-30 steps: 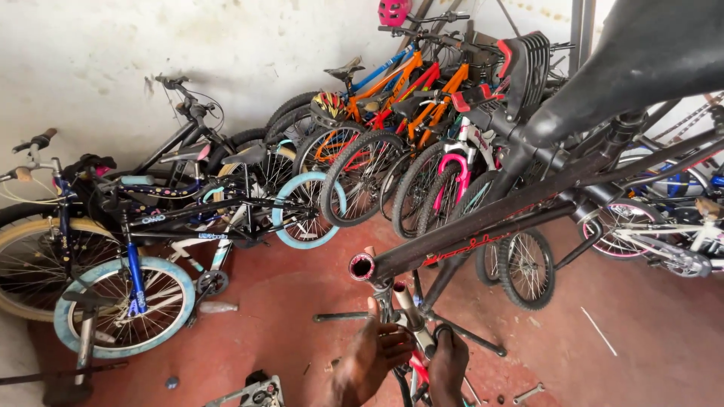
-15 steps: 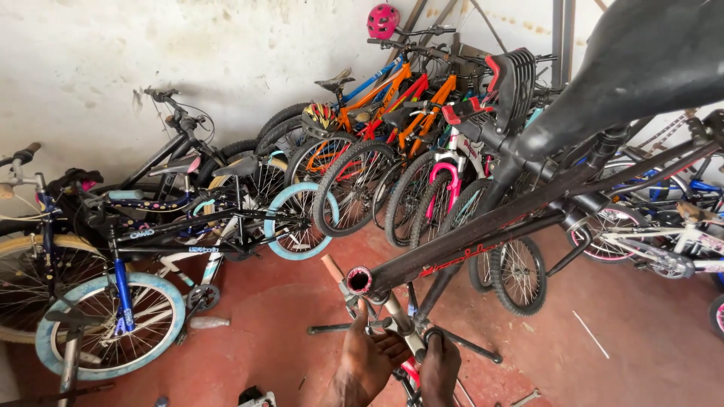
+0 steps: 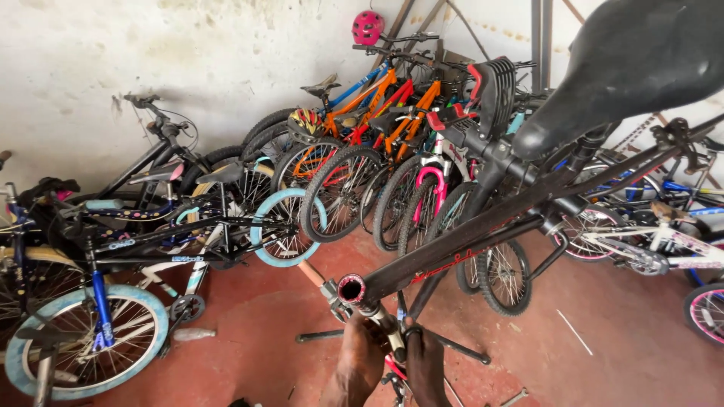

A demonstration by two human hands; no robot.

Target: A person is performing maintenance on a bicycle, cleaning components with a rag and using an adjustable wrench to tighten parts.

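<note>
Two hands on a bike's front end, in a room full of parked bikes.

The left hand and right hand have their fingers closed around the fork just below the black frame, low in the middle, above the red floor.

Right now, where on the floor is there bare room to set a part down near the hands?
The red floor is bare on the right, between the small black wheel and the pink-tyred wheel, with only a thin white stick. A smaller bare patch lies left of the left hand, beside the light blue wheel. Along the wall the parked bicycles are packed tight.
</note>
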